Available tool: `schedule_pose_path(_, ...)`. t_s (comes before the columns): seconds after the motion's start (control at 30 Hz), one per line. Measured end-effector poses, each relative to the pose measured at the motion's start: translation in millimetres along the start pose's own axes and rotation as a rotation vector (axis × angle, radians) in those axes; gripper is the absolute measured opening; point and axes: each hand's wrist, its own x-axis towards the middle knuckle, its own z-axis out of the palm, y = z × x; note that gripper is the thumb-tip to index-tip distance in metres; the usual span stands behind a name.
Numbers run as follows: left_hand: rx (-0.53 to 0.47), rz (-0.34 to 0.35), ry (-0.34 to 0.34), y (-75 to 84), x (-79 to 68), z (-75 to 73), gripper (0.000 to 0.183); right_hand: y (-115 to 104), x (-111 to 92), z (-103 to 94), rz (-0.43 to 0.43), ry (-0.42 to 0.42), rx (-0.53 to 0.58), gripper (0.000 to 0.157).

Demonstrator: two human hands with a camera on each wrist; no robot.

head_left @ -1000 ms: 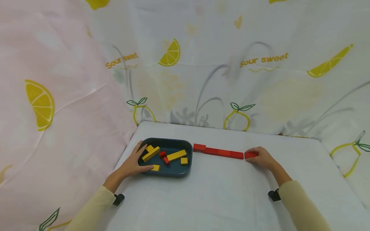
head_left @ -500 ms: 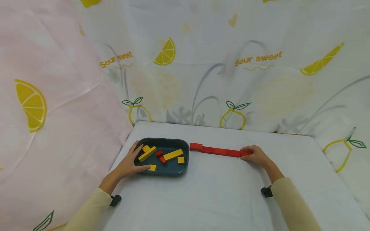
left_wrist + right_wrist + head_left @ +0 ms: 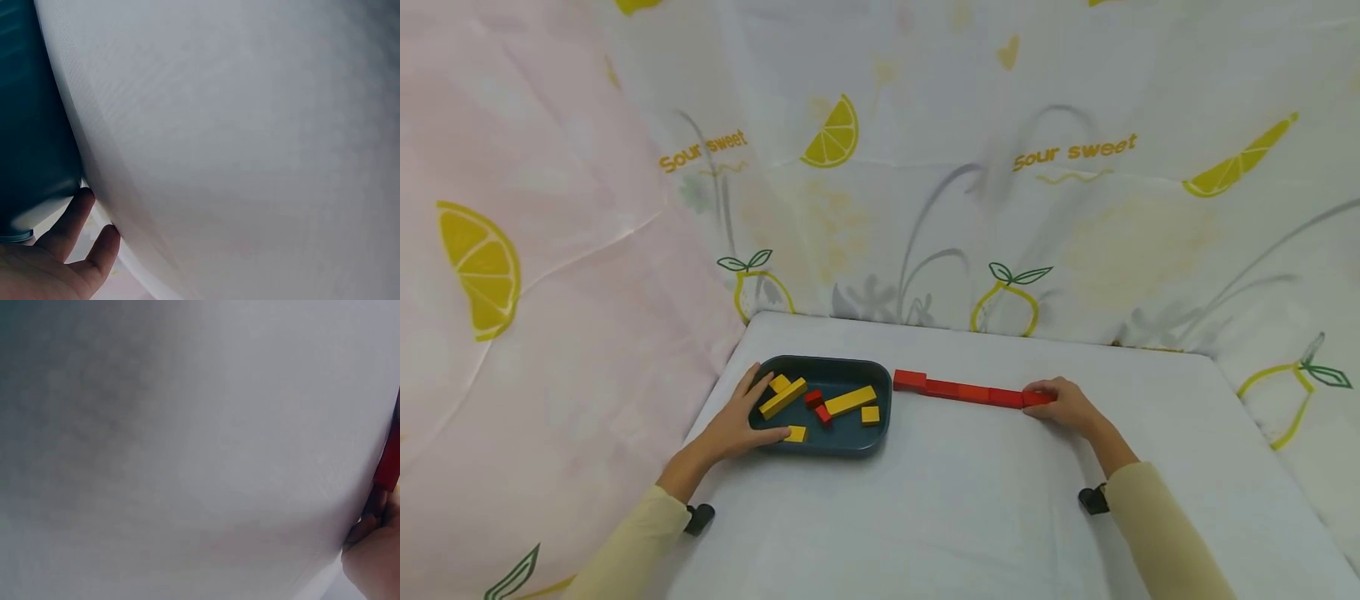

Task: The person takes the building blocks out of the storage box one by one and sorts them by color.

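Note:
In the head view my left hand (image 3: 733, 423) rests on the left end of a dark blue-green tray (image 3: 883, 429), fingers spread and thumb over its front rim. The left wrist view shows two extended fingers beside the tray's outer wall (image 3: 37, 137). Inside lie yellow blocks (image 3: 850, 401) and small red blocks (image 3: 823, 415). Right of the tray, red blocks (image 3: 958, 390) form a row on the table. My right hand (image 3: 1071, 407) pinches the red block (image 3: 1037, 399) at the row's right end, touching its neighbour. Its fingers partly hide that block.
A white cloth covers the table (image 3: 955, 500). Behind it hangs a white curtain (image 3: 895, 208) with lemon prints, and a pinkish one (image 3: 580, 350) stands at the left. Dark wrist cameras sit below both hands. The block at the row's left end (image 3: 910, 381) looks taller than the others.
My right hand has moved left with its red block, closing the gap to the row. For the last half second it has stayed there. The left hand keeps its place on the tray.

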Motion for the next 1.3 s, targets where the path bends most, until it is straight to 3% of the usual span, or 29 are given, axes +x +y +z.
schedule_pose_path(1.3, 0.021, -0.002, -0.009, 2.1, 0.6, -1.6, 0.107, 0.3, -2.2, 5.3, 0.026, 0.011, 0.024, 0.048)
